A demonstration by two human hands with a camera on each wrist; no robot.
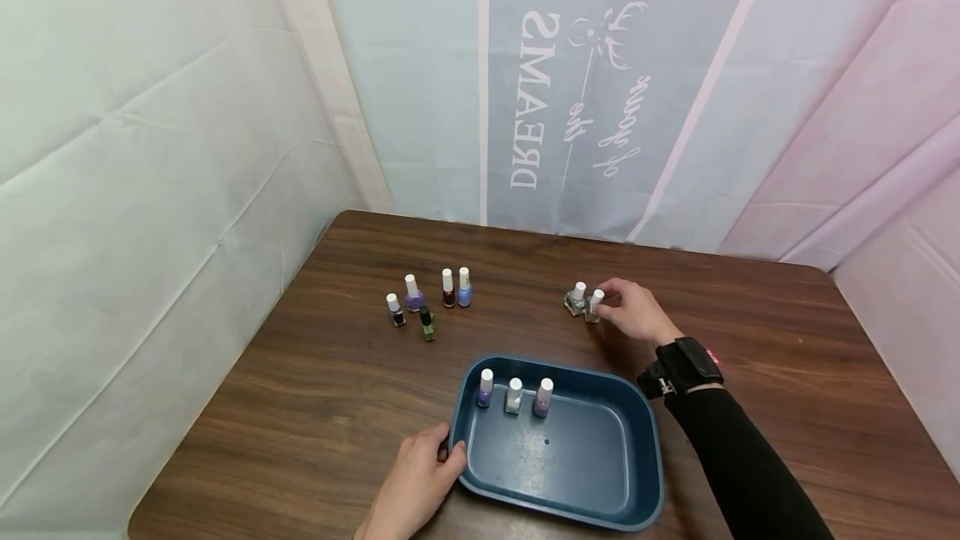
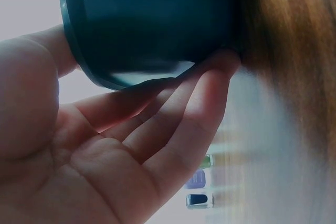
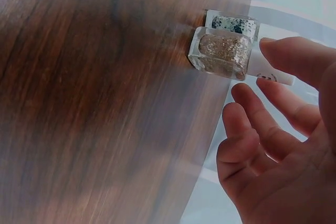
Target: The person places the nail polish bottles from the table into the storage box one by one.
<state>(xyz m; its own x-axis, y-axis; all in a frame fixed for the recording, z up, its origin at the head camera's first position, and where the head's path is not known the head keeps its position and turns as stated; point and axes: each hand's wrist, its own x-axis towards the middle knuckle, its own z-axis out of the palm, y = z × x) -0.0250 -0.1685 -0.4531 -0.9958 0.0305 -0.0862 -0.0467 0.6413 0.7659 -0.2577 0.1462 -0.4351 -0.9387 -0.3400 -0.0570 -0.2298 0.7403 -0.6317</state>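
My left hand (image 1: 417,476) grips the left wall of a dark blue tray (image 1: 555,518), thumb over the rim and fingers along the outside. At the back right, the thumb and index finger of my right hand (image 1: 636,312) pinch the white cap of a gold-glitter nail polish bottle (image 3: 224,53). This bottle stands upright on the table. Right beside it is another nail polish bottle (image 1: 575,300) with dark flecks in clear polish. Inside the tray, a purple nail polish (image 1: 484,390), a white one (image 1: 513,397) and a pale mauve one (image 1: 542,398) stand in a row near the back wall.
Several more bottles stand at the back left of the wooden table (image 1: 315,407): black (image 1: 397,312), purple (image 1: 414,297), green (image 1: 427,325), dark red (image 1: 448,290) and blue (image 1: 465,290). A printed curtain (image 1: 420,90) hangs behind the table's far edge.
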